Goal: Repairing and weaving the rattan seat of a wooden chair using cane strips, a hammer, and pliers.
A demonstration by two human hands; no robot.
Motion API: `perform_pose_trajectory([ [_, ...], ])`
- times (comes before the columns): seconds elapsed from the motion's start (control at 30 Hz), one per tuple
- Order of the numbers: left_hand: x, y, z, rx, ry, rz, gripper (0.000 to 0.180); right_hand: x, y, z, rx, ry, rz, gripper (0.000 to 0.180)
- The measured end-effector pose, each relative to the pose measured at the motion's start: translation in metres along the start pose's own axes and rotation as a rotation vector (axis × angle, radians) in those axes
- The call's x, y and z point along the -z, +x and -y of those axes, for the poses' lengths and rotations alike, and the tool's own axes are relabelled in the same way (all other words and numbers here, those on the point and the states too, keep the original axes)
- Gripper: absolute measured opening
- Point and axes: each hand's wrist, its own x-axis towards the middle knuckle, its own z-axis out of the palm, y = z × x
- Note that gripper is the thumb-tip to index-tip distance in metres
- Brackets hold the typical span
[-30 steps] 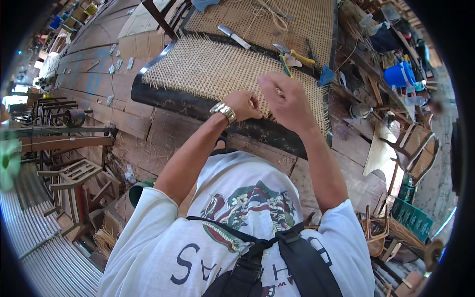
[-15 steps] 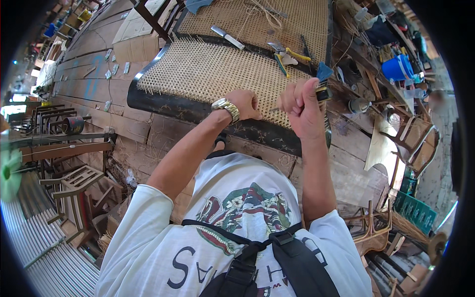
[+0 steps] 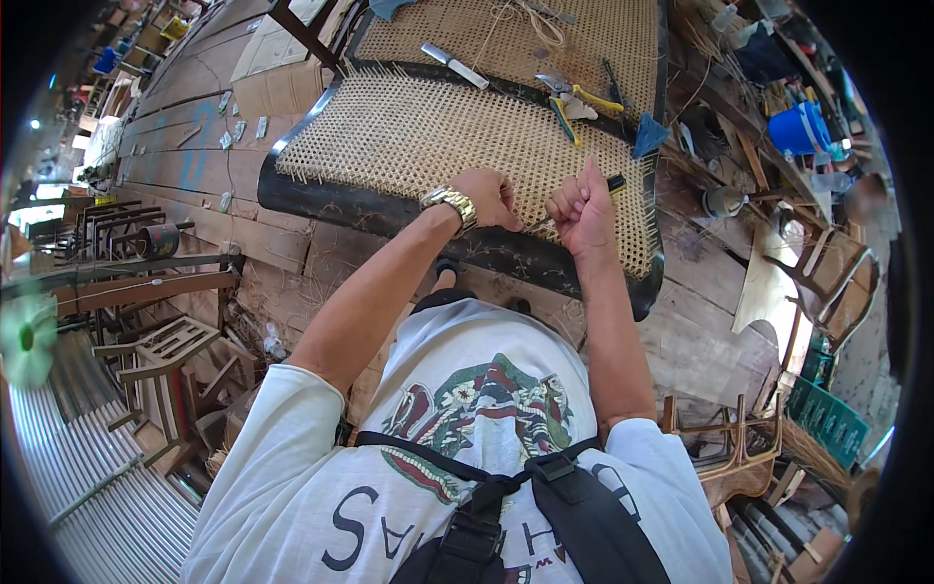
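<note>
On the right side there is a blue bucket (image 3: 798, 129), standing among many small things; I cannot see what is inside it. Near to it, a little lower in the view, is a clear jar (image 3: 723, 201), whose content is also too small to tell. On the far left a dark tin (image 3: 159, 240) is placed beside some wooden frames, and at the upper left lies a large cardboard box (image 3: 282, 83).

The left hand (image 3: 486, 195), with a metal wristwatch (image 3: 449, 207) at its wrist, has the fingers bent and narrow, with the fingertips at the near edge of the woven cane panel (image 3: 409, 127). Whether it pinches a strand there, I cannot tell. The right hand (image 3: 584, 209) is closed around a slim tool (image 3: 616, 182); the dark handle end comes out above the fist, and the thin shaft points toward the left fingertips.

The cane panel lies in front of the person, inside a curved black frame (image 3: 341, 202). Behind it, a knife (image 3: 454, 66) with a pale handle and pliers (image 3: 598, 99) with yellow on the grips are lying, and a blue cloth (image 3: 650, 136) is at the right edge. Farther up there are loose loops of strand (image 3: 540, 24).
</note>
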Motion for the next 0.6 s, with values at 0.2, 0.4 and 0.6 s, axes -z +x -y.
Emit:
perform_pose_trajectory([
  [0.2, 0.002, -0.003, -0.005, 0.000, 0.022, -0.003, 0.042, -0.008, -0.005, -0.003, 0.063, -0.044, -0.023, 0.050],
  [0.4, 0.001, 0.000, -0.004, -0.029, 0.060, -0.002, 0.035, -0.020, -0.021, -0.029, 0.393, -0.615, -0.018, 0.044],
  [0.6, -0.007, 0.019, 0.034, -0.169, -0.091, -0.009, 0.035, -0.046, -0.037, -0.041, 0.689, -1.096, 0.283, 0.032],
])
